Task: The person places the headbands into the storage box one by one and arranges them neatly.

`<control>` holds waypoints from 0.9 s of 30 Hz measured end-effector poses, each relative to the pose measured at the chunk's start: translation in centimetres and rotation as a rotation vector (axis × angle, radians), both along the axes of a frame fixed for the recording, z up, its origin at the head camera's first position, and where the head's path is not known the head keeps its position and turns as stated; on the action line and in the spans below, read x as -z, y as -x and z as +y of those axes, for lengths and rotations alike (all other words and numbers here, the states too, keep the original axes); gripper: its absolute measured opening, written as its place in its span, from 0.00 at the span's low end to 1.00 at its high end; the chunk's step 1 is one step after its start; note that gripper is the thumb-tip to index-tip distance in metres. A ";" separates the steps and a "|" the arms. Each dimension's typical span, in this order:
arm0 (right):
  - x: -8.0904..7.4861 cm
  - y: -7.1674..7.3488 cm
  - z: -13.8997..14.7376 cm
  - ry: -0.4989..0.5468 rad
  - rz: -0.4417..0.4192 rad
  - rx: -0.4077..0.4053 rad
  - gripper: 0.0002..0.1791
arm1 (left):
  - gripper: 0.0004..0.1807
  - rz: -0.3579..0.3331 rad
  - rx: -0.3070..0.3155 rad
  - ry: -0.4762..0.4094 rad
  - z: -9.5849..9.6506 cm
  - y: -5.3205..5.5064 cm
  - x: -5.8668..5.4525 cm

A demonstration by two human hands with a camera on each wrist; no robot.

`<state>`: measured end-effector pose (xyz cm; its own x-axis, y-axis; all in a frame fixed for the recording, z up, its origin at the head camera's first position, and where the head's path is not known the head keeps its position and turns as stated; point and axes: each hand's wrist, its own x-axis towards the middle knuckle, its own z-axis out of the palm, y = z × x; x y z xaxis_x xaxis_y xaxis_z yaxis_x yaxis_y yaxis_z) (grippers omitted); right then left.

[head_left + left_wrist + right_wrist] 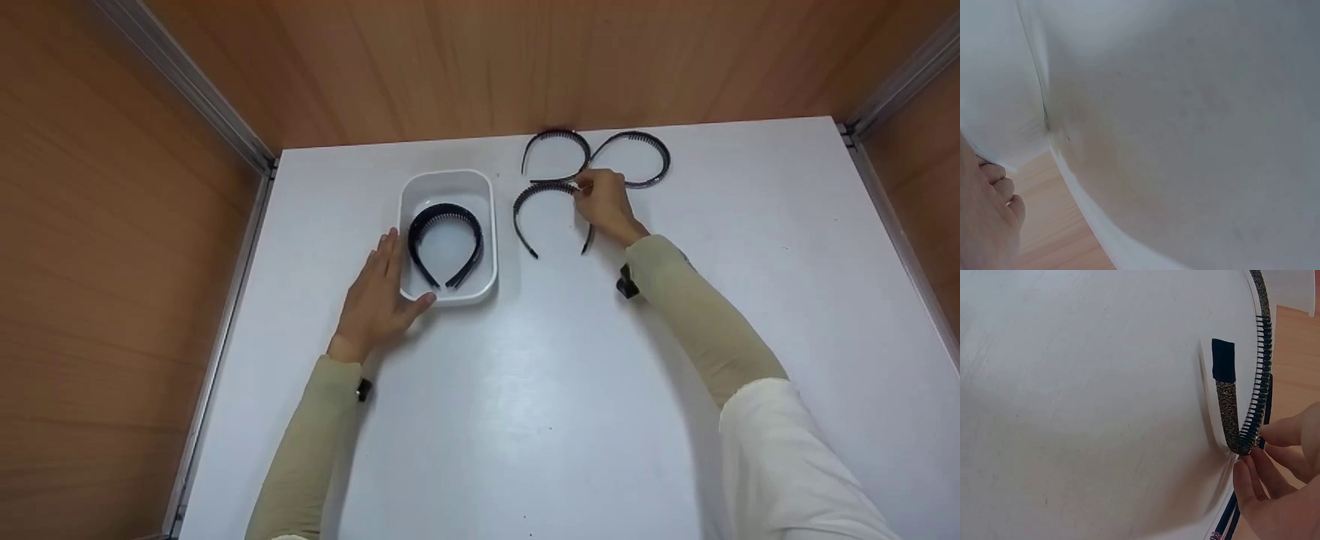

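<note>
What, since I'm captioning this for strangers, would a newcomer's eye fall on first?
Probably the white tub near the head view's middle, holding at least one dark headband, the left hand against its side. Next comes the right hand pinching a gold-flecked headband to the tub's right, with two more headbands lying beyond.

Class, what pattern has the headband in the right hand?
The headband is speckled dark and gold, its tip plain dark; clearest in the right wrist view.
</note>
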<state>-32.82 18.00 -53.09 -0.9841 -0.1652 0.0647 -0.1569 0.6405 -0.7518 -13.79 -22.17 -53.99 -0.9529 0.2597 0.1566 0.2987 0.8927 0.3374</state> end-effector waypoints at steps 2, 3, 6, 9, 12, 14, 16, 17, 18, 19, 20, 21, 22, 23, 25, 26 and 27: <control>0.3 -0.1 0.0 -0.001 0.001 -0.001 0.15 | 0.62 -0.003 -0.001 -0.001 0.0 -0.1 0.0; 0.4 -0.1 0.1 0.001 -0.002 -0.002 0.15 | 0.62 -0.004 -0.002 -0.001 0.1 -0.1 0.0; 0.6 -0.1 0.2 0.006 -0.016 -0.006 0.16 | 0.62 0.005 -0.002 -0.006 0.1 -0.2 0.0; 0.6 -0.2 0.3 0.004 -0.026 -0.005 0.17 | 0.62 0.011 0.001 -0.006 0.1 -0.3 0.0; 0.4 -0.3 0.4 0.005 -0.029 0.001 0.17 | 0.62 0.008 0.005 -0.004 0.2 -0.3 -0.1; 0.4 -0.3 0.4 0.003 -0.027 0.004 0.17 | 0.62 0.006 0.007 -0.002 0.2 -0.3 -0.1; 0.3 -0.2 0.5 0.000 -0.027 0.007 0.17 | 0.62 0.001 0.006 -0.001 0.3 -0.3 -0.2; 0.2 -0.2 0.5 -0.003 -0.029 0.008 0.17 | 0.62 -0.003 0.005 -0.001 0.3 -0.3 -0.2; 0.2 -0.2 0.6 -0.005 -0.034 0.010 0.18 | 0.62 -0.003 0.006 -0.002 0.3 -0.3 -0.2; 0.1 -0.2 0.6 -0.006 -0.043 0.012 0.18 | 0.62 -0.005 0.005 -0.001 0.3 -0.3 -0.2; -0.1 -0.2 0.7 -0.009 -0.054 0.014 0.18 | 0.62 -0.006 0.004 0.000 0.3 -0.3 -0.2; -0.2 -0.2 0.7 -0.009 -0.070 0.017 0.19 | 0.62 -0.006 0.005 0.001 0.3 -0.3 -0.2; -0.3 -0.2 0.8 -0.009 -0.089 0.019 0.20 | 0.62 -0.004 0.005 0.000 0.3 -0.3 -0.2; -0.5 -0.1 0.8 -0.011 -0.106 0.021 0.20 | 0.62 0.000 0.007 -0.001 0.2 -0.3 -0.2; -0.8 -0.1 0.8 -0.014 -0.139 0.019 0.21 | 0.62 0.007 0.007 -0.003 0.2 -0.2 -0.2; -1.0 -0.1 0.9 -0.016 -0.150 0.017 0.21 | 0.62 0.011 0.007 -0.004 0.2 -0.2 -0.2; -1.1 -0.1 0.9 -0.019 -0.161 0.015 0.21 | 0.62 0.018 0.008 -0.006 0.2 -0.2 -0.2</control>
